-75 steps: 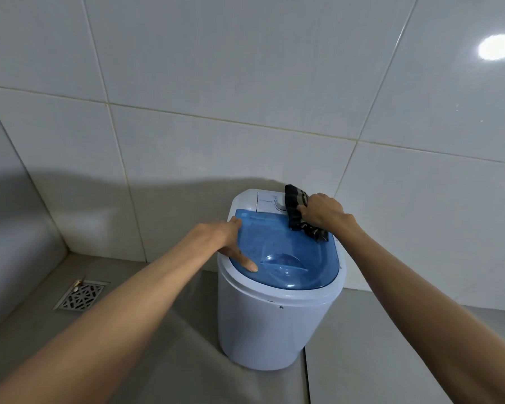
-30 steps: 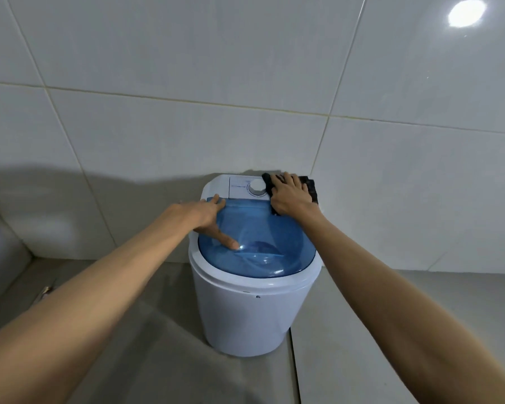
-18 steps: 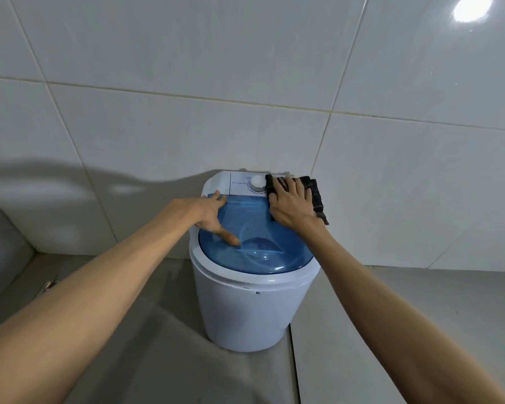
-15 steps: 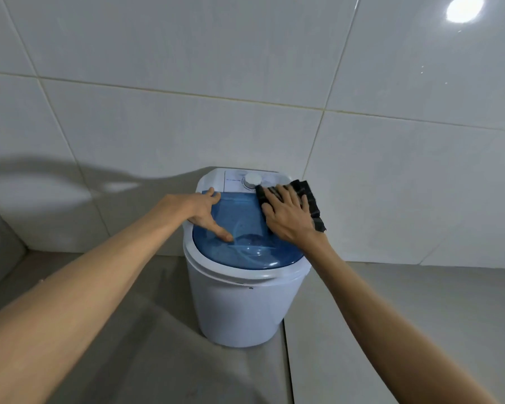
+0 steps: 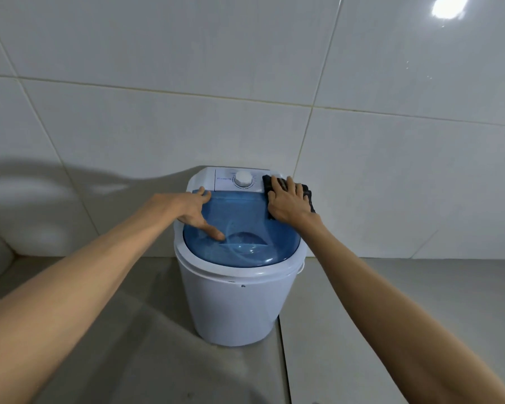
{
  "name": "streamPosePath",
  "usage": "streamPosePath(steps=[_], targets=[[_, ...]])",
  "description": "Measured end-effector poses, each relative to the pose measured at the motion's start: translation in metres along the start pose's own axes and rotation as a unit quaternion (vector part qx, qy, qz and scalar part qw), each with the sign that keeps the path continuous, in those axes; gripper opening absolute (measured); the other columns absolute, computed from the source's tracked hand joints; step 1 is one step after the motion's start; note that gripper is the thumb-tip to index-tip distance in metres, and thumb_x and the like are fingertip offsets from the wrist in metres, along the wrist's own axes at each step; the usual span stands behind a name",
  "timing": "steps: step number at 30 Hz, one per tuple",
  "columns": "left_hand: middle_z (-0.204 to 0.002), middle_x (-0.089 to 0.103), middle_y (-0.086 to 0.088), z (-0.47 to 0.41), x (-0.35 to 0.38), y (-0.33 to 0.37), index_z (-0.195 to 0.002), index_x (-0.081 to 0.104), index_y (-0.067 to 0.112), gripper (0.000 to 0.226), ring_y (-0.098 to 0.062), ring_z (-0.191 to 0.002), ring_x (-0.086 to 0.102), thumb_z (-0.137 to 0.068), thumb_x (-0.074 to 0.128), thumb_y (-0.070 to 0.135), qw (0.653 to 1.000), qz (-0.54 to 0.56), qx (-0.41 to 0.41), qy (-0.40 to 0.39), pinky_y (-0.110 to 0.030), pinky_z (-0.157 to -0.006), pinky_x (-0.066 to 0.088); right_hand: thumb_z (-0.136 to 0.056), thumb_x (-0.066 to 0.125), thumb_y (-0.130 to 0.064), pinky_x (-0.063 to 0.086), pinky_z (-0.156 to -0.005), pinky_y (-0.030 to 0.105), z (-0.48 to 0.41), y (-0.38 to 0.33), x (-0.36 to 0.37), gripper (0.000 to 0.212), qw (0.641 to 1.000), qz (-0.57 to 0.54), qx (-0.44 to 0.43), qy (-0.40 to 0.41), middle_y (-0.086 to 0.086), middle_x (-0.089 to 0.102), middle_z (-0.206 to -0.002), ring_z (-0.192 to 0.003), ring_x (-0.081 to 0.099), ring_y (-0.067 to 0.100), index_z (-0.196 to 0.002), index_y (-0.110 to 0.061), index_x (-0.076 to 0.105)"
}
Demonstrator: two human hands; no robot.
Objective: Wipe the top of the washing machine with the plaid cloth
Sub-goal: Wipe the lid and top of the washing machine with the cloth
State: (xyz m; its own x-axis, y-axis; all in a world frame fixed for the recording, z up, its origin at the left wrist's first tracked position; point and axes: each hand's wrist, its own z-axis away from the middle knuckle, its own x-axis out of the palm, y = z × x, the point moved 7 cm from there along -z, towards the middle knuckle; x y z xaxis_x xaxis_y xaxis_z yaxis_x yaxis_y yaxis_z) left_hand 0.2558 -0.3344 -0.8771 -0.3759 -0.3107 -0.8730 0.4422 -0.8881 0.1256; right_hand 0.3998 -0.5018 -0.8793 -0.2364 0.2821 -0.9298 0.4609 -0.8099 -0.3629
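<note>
A small white washing machine (image 5: 233, 304) with a translucent blue lid (image 5: 245, 240) and a white dial (image 5: 243, 179) on its back panel stands on the floor against the wall. My right hand (image 5: 287, 204) lies flat, fingers spread, on the dark plaid cloth (image 5: 308, 195), pressing it onto the machine's back right corner beside the dial. Most of the cloth is hidden under the hand. My left hand (image 5: 191, 212) rests on the left side of the lid, thumb on the blue plastic, fingers over the rim, holding nothing.
Large glossy white wall tiles (image 5: 158, 97) rise directly behind the machine. Grey floor tiles (image 5: 362, 330) surround it, with a seam running forward from its base. A lamp reflection (image 5: 446, 7) shines at the top right.
My right hand has slid the cloth back and rightwards from the lid's right side to the back right corner by the dial. My left hand has stayed on the lid's left side.
</note>
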Motion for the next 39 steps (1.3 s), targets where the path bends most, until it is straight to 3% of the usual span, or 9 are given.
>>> streamPosePath(steps=[3,6,8,12,20,25,28,31,39], targets=[[-0.162,-0.017,0.004,0.000,0.001,0.000,-0.155,-0.009,0.021,0.133,-0.019,-0.151,0.003,-0.063,0.072,0.072,1.000,0.008,0.010,0.001,-0.039,-0.122,0.011,-0.100,0.025,-0.032,0.015,-0.116,0.054,-0.013,0.003,-0.011,0.059,0.999,-0.043,0.029,-0.015,0.014,0.011,-0.161,-0.145,0.015,0.039,-0.156,-0.027,0.009],[-0.163,-0.015,0.003,0.001,0.000,0.000,-0.155,-0.007,0.021,0.131,-0.019,-0.151,0.004,-0.064,0.071,0.072,1.000,0.000,0.017,0.014,-0.037,-0.121,0.013,-0.097,0.019,-0.034,0.024,-0.108,0.055,-0.021,0.005,-0.021,0.058,0.997,-0.039,0.048,-0.043,0.019,0.022,-0.155,-0.133,0.032,0.038,-0.152,-0.018,0.020],[-0.163,-0.015,0.003,0.002,-0.001,0.002,-0.156,-0.007,0.020,0.129,-0.019,-0.151,0.005,-0.065,0.071,0.071,1.000,-0.003,0.017,0.014,-0.037,-0.121,0.014,-0.094,0.017,-0.035,0.024,-0.108,0.055,-0.021,0.006,-0.020,0.060,0.995,-0.061,0.062,-0.045,0.017,0.025,-0.151,-0.129,0.036,0.038,-0.153,-0.022,0.015],[-0.163,-0.016,0.004,0.003,0.000,0.002,-0.155,-0.009,0.021,0.130,-0.020,-0.151,0.003,-0.065,0.071,0.070,1.000,0.005,0.008,0.009,-0.039,-0.122,0.013,-0.098,0.026,-0.035,0.021,-0.114,0.052,-0.004,0.011,-0.011,0.062,0.995,-0.080,0.059,-0.029,0.018,0.013,-0.158,-0.138,0.028,0.042,-0.156,-0.023,0.005],[-0.163,-0.016,0.003,0.008,-0.001,0.002,-0.155,-0.007,0.021,0.128,-0.021,-0.151,0.001,-0.066,0.070,0.071,1.000,0.000,-0.004,0.007,-0.040,-0.122,0.010,-0.099,0.028,-0.036,0.012,-0.119,0.049,0.042,0.020,0.001,0.061,0.998,-0.062,0.001,-0.025,0.015,0.007,-0.161,-0.146,0.012,0.036,-0.156,-0.023,0.010],[-0.163,-0.015,0.002,0.011,-0.001,0.004,-0.156,-0.006,0.020,0.126,-0.020,-0.151,0.000,-0.067,0.069,0.070,1.000,-0.002,-0.009,0.007,-0.040,-0.122,0.009,-0.097,0.018,-0.041,0.005,-0.119,0.050,0.077,0.029,0.021,0.060,0.998,-0.031,-0.014,-0.043,0.016,0.000,-0.163,-0.147,-0.002,0.042,-0.151,-0.014,0.022],[-0.163,-0.014,0.002,0.012,-0.001,0.004,-0.156,-0.006,0.020,0.126,-0.021,-0.151,0.001,-0.068,0.069,0.070,1.000,-0.003,-0.007,0.008,-0.039,-0.122,0.008,-0.101,0.022,-0.037,0.010,-0.120,0.053,0.095,0.030,0.022,0.060,0.999,-0.022,0.002,-0.038,0.018,-0.005,-0.161,-0.148,-0.004,0.039,-0.156,-0.017,0.006],[-0.163,-0.015,0.002,0.012,-0.001,0.005,-0.156,-0.006,0.020,0.126,-0.021,-0.151,0.001,-0.068,0.068,0.071,1.000,-0.011,-0.008,0.005,-0.040,-0.122,0.009,-0.102,0.024,-0.036,0.005,-0.119,0.052,0.091,0.027,0.014,0.061,0.998,-0.025,0.006,-0.054,0.020,-0.008,-0.161,-0.148,-0.006,0.039,-0.156,-0.018,0.001],[-0.163,-0.015,0.003,0.006,0.000,0.005,-0.155,-0.007,0.021,0.127,-0.021,-0.151,0.001,-0.067,0.071,0.069,1.000,-0.003,-0.009,0.005,-0.041,-0.122,0.010,-0.099,0.025,-0.039,0.002,-0.119,0.050,0.039,0.019,0.000,0.064,0.997,-0.032,0.034,-0.061,0.015,-0.007,-0.163,-0.149,-0.001,0.037,-0.157,-0.025,0.001]])
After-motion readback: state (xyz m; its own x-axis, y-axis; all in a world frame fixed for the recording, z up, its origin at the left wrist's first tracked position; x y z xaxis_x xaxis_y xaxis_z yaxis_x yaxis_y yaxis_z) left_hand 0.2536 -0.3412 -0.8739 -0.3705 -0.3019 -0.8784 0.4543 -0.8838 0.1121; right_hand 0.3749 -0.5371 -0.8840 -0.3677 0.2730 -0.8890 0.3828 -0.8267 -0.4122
